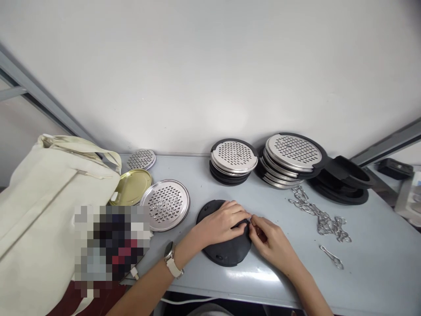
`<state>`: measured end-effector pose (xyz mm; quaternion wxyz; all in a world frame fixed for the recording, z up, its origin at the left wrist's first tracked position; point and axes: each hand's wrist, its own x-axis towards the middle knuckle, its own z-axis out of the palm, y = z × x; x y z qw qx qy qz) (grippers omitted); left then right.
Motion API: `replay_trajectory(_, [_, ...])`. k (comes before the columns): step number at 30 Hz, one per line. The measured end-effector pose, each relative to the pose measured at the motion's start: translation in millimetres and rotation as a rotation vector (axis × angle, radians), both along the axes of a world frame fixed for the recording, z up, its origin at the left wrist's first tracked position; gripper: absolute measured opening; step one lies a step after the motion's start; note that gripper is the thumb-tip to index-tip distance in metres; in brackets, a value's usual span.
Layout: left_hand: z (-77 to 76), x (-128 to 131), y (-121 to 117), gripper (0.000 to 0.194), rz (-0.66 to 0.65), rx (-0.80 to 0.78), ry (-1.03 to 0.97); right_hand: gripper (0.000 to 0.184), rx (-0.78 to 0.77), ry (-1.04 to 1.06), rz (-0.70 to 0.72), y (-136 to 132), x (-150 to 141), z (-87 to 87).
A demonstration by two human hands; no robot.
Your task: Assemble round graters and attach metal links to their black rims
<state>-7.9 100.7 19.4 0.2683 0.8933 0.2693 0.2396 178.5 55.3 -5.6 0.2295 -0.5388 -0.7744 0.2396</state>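
A round black disc with small slots near its rim lies on the table in front of me. My left hand lies across its top, gripping it near the right rim with fingers bent and pressed down. At that same rim, my right hand pinches the end of a thin, shiny wire clip; most of it is hidden by the fingertips. To the right, a pile of loose wire clips is spread on the table, and one single clip lies nearer to me.
Stacks of metal grater discs with black rims stand along the wall. Black rings sit at right. More grater discs, a gold-coloured lid and a cream bag occupy the left. A white cable runs along the front edge.
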Motion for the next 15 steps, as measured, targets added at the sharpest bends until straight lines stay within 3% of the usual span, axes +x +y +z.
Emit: replay_trajectory(15, [1.7,-1.1,-0.3,0.025,-0.011,0.011,0.009,0.021,0.037,0.001,0.002,-0.1,-0.9,-1.1])
